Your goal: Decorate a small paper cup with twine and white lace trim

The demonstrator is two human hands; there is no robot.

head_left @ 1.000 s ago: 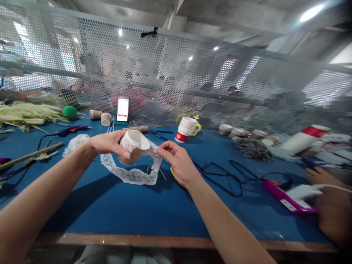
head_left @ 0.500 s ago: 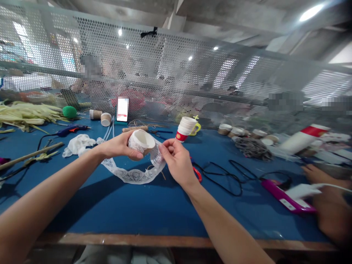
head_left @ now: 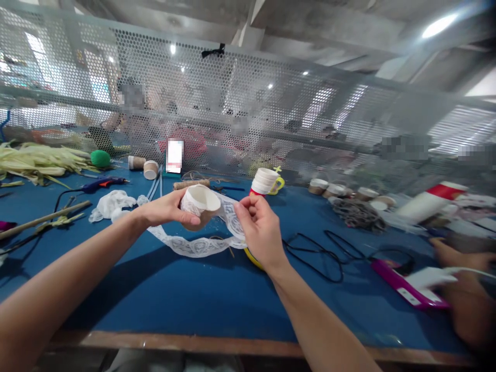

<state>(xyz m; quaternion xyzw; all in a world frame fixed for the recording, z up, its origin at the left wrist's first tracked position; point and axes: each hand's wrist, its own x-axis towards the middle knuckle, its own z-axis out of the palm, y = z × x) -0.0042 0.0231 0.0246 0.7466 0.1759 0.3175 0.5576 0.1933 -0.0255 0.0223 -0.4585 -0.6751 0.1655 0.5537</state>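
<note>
My left hand (head_left: 170, 209) is wrapped round a paper cup (head_left: 204, 199), which is tilted with its white inside facing me. White lace covers part of the cup's outer wall under my thumb. To the right of the cup, my right hand (head_left: 261, 227) pinches the lace ribbon (head_left: 194, 247) between thumb and fingers. From there the ribbon loops down and back left over the blue table, passing below the cup. Beyond my left forearm lies a heap of white lace (head_left: 112, 204). Something yellow and curved (head_left: 253, 258) shows partly from beneath my right hand.
Behind stand a phone (head_left: 174, 155), stacked cups (head_left: 265, 181) and a twine roll (head_left: 191, 184). A glue gun (head_left: 103, 183) and sticks lie left. At right are a black cable (head_left: 313, 253), a purple power strip (head_left: 406, 287) and another person's arm (head_left: 465, 289).
My right hand has moved right, away from the cup, drawing the lace ribbon into a straighter stretch. My left hand still holds the cup in nearly the same place.
</note>
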